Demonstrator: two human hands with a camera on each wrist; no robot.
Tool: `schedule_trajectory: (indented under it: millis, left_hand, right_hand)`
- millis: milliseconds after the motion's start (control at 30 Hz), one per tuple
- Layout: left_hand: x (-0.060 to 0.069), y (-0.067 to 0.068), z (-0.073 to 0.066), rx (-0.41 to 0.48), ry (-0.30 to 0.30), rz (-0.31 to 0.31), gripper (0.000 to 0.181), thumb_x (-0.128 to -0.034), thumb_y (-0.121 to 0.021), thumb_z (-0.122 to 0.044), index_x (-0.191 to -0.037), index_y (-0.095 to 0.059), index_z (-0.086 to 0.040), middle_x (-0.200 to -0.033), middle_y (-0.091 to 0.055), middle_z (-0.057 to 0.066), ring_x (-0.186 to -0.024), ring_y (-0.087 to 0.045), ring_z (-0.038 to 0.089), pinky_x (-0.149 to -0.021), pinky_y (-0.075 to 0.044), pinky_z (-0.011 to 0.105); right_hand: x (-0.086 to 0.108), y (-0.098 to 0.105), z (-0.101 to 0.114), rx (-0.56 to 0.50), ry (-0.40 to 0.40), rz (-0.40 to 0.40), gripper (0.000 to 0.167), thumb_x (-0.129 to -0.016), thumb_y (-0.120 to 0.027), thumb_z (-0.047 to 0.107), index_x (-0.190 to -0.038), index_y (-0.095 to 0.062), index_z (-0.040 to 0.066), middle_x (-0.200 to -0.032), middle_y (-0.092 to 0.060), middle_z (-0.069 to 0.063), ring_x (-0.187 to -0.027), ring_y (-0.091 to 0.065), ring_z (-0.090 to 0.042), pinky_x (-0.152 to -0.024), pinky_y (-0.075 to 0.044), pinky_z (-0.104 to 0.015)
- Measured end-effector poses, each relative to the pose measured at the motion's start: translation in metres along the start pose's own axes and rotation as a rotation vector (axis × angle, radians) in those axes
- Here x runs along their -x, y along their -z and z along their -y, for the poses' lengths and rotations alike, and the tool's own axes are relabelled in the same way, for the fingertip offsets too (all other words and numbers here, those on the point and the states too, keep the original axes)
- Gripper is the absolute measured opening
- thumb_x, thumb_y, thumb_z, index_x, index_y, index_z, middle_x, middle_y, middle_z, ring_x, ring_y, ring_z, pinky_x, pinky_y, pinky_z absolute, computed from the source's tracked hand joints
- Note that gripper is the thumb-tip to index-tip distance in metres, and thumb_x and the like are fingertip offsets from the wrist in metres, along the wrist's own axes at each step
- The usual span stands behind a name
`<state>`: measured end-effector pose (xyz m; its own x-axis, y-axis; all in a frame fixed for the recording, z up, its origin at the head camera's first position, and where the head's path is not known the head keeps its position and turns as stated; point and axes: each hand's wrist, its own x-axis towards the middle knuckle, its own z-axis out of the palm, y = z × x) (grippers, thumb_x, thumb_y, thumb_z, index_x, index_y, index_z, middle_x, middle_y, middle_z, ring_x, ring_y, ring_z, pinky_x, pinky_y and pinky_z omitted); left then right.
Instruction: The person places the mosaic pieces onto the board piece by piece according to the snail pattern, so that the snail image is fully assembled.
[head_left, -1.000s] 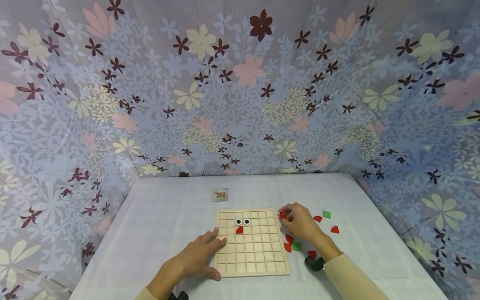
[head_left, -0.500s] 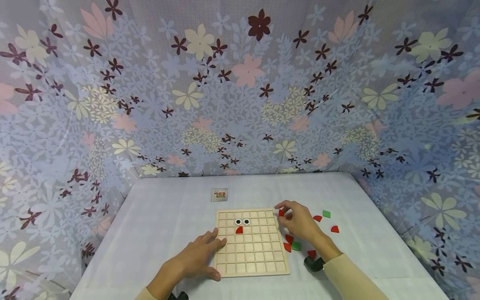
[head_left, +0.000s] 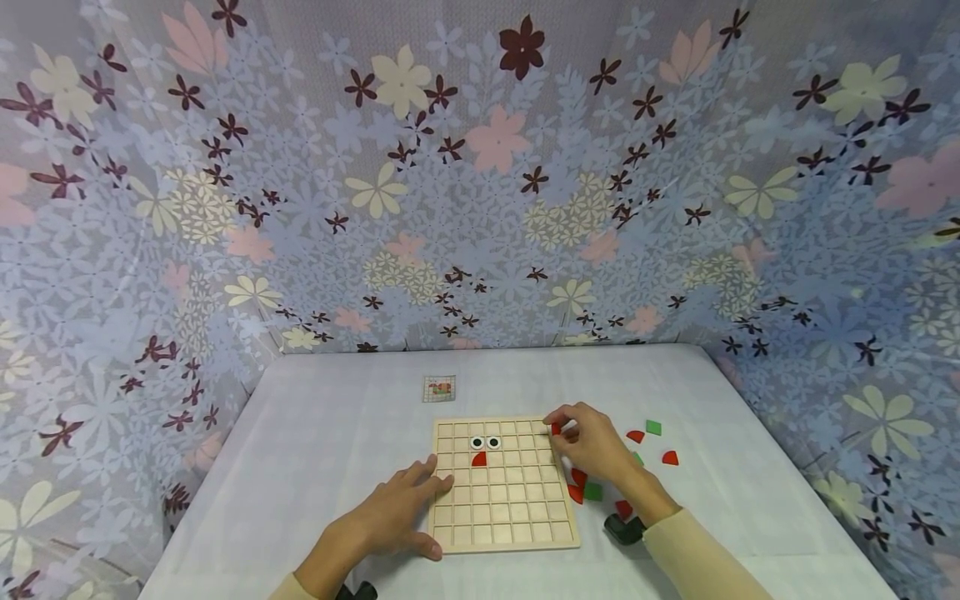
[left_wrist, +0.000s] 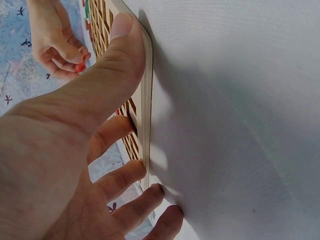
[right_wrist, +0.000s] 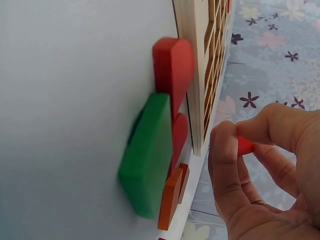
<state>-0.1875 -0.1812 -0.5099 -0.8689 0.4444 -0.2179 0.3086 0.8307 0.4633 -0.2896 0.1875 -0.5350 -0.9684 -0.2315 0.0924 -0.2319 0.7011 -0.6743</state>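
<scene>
A pale wooden grid board lies on the white-covered table. My left hand rests along its left edge, thumb at the near corner and fingers spread; the left wrist view shows the thumb on the rim. Between thumb and fingertips, my right hand pinches a small red piece over the board's far right corner. Fingers cover much of that piece in the right wrist view. On the board sit two round eye pieces side by side, with a red quarter-circle piece just below them.
Right of the board lie loose red pieces and green pieces, several close to its edge. Farther right are another green piece and a red one. A small picture card lies beyond the board.
My right hand has shifted slightly left with the red piece, from beside the board to over its far right corner. A green piece now shows behind it. The left hand stays put.
</scene>
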Motion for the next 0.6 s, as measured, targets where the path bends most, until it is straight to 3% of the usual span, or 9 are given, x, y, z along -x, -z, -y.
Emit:
schedule_trajectory:
  millis: [400, 600]
  left_hand:
    - [0.0, 0.0, 0.0, 0.01, -0.001, 0.006, 0.106, -0.0827, -0.103, -0.044, -0.173, -0.056, -0.017, -0.193, -0.029, 0.022, -0.172, -0.037, 0.06, -0.128, -0.039, 0.088]
    - [0.001, 0.001, -0.001, 0.016, 0.001, 0.0, 0.105, -0.0823, -0.103, -0.043, -0.173, -0.057, -0.017, -0.193, -0.03, 0.022, -0.172, -0.037, 0.06, -0.128, -0.039, 0.088]
  right_hand:
    - [0.0, -0.005, 0.004, -0.037, 0.091, 0.006, 0.02, -0.106, -0.087, 0.011, -0.126, -0.084, 0.011, -0.117, -0.077, -0.007, -0.101, -0.084, -0.02, -0.09, -0.073, -0.04]
    - [0.002, -0.008, 0.011, -0.077, 0.148, 0.023, 0.019, -0.106, -0.087, 0.008, -0.125, -0.084, 0.008, -0.121, -0.08, -0.01, -0.098, -0.083, -0.018, -0.085, -0.07, -0.03]
